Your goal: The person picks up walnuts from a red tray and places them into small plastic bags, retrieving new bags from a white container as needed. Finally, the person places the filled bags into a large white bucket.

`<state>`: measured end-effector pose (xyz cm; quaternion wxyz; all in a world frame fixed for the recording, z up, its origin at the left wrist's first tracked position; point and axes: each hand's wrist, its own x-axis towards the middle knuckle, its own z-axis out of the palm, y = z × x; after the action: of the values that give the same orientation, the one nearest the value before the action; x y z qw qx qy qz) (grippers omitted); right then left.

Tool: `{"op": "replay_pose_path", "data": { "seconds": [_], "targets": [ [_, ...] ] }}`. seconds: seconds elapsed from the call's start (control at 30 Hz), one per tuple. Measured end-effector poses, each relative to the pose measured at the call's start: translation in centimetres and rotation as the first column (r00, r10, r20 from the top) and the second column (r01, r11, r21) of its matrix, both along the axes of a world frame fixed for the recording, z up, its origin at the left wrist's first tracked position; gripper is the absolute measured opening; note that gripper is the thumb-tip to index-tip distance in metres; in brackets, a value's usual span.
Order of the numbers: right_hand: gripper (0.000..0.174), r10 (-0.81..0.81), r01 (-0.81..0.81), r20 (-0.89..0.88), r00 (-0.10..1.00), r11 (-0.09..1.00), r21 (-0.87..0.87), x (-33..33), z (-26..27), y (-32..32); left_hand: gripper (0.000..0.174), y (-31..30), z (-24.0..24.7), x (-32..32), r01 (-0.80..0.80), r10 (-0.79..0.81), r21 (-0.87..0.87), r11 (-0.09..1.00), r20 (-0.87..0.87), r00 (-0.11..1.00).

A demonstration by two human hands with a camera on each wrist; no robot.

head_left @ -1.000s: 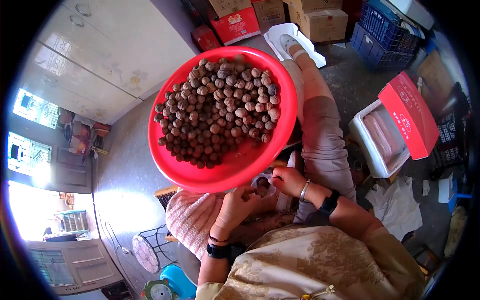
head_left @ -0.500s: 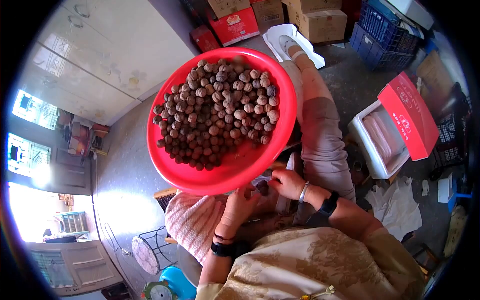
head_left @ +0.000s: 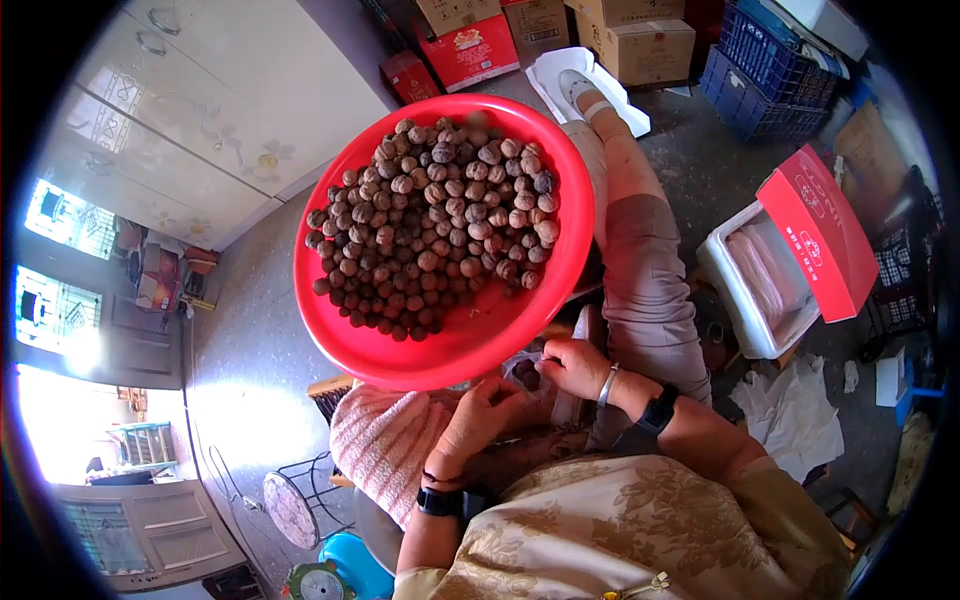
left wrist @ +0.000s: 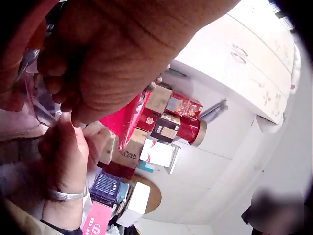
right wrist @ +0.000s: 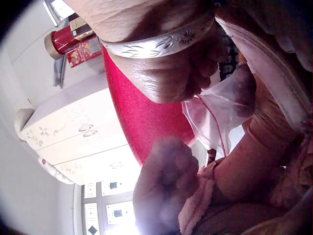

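A translucent bag [head_left: 525, 372] with dark round things in it sits between the hands, just below a red basin [head_left: 455, 350] of walnuts [head_left: 430, 225]. The right hand [head_left: 580, 370], wearing a silver bracelet, pinches the bag's thin red cord, seen in the right wrist view beside the bag [right wrist: 210, 115]. Left of the bag is the left hand [head_left: 475, 420], its fingers curled; in the right wrist view that hand [right wrist: 166, 183] is blurred, and whether it grips the bag or cord cannot be told. The left palm [left wrist: 117, 63] fills the left wrist view's top.
A pink towel [head_left: 385, 435] lies left of the left forearm. An open foam box [head_left: 745, 290] with a red lid stands at the right, above crumpled paper [head_left: 795, 415]. Cartons [head_left: 650, 50] and blue crates [head_left: 765, 85] are at the back; a round stool [head_left: 292, 510] stands lower left.
Compared with a second ago, the basin sits very slightly further left and lower. The right hand has shifted slightly down, and the bag's dark contents show more clearly between the hands.
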<state>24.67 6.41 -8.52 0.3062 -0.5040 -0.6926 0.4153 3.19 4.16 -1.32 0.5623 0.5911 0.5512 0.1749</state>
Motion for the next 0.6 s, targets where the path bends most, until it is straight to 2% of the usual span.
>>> {"op": "replay_pose_path", "data": {
  "seconds": [0.1, 0.17, 0.3, 0.37, 0.5, 0.57, 0.6],
  "targets": [
    [0.020, -0.009, 0.009, 0.002, 1.000, 1.000, -0.014, 0.0, 0.0, 0.0, 0.018, 0.0, 0.6, 0.3, 0.015, -0.018, -0.068, 0.998, -0.040, 0.999],
    [0.021, -0.006, 0.006, 0.006, 1.000, 1.000, -0.010, 0.0, -0.2, 0.0, 0.019, -0.2, 0.6, 0.5, -0.029, 0.028, 0.012, 0.999, 0.074, 0.997],
    [0.022, -0.009, 0.010, 0.021, 1.000, 0.999, -0.032, 0.0, 0.2, 0.0, 0.024, -0.2, 0.2, 0.4, -0.058, 0.057, 0.015, 0.998, 0.076, 0.996],
    [0.023, -0.011, 0.011, 0.030, 0.999, 1.000, -0.016, -0.1, -0.1, 0.0, 0.031, -0.3, -0.5, 0.3, -0.052, 0.041, 0.146, 0.988, 0.077, 0.996],
    [0.025, -0.026, 0.027, 0.043, 0.999, 1.000, -0.014, 0.0, 0.3, 0.0, 0.037, -0.6, -1.4, 0.0, -0.061, 0.043, 0.183, 0.981, 0.100, 0.994],
    [0.024, -0.006, 0.006, 0.028, 1.000, 1.000, -0.004, 0.0, -0.4, 0.0, 0.039, -0.3, 0.8, 0.1, 0.039, -0.036, 0.100, 0.994, -0.033, 0.999],
    [0.024, 0.015, -0.015, 0.012, 1.000, 1.000, 0.009, 0.1, -0.7, 0.1, 0.039, -0.1, 2.1, 0.3, 0.039, -0.036, 0.099, 0.994, -0.034, 0.999]
  ]
}}
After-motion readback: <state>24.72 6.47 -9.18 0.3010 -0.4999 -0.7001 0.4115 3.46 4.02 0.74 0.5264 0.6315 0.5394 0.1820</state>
